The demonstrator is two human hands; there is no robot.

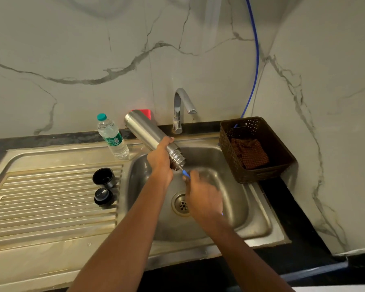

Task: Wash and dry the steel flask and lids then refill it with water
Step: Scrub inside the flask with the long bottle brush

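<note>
My left hand [161, 160] grips the steel flask [144, 130] near its threaded neck, tilting it with the mouth down over the sink basin [236, 199]. A blue-handled brush [185, 173] enters the flask's mouth, and my right hand [202, 197] holds its handle; that hand is motion-blurred. Two black lids stand on the ribbed drainboard [40, 199]: the cup lid [103, 178] farther back and the stopper [103, 196] nearer me.
A plastic water bottle [112, 137] with a teal cap stands behind the drainboard. The tap [180, 108] rises behind the basin, with no water seen running. A brown basket [255, 148] holding a cloth sits right of the sink. A red item [145, 113] leans on the wall.
</note>
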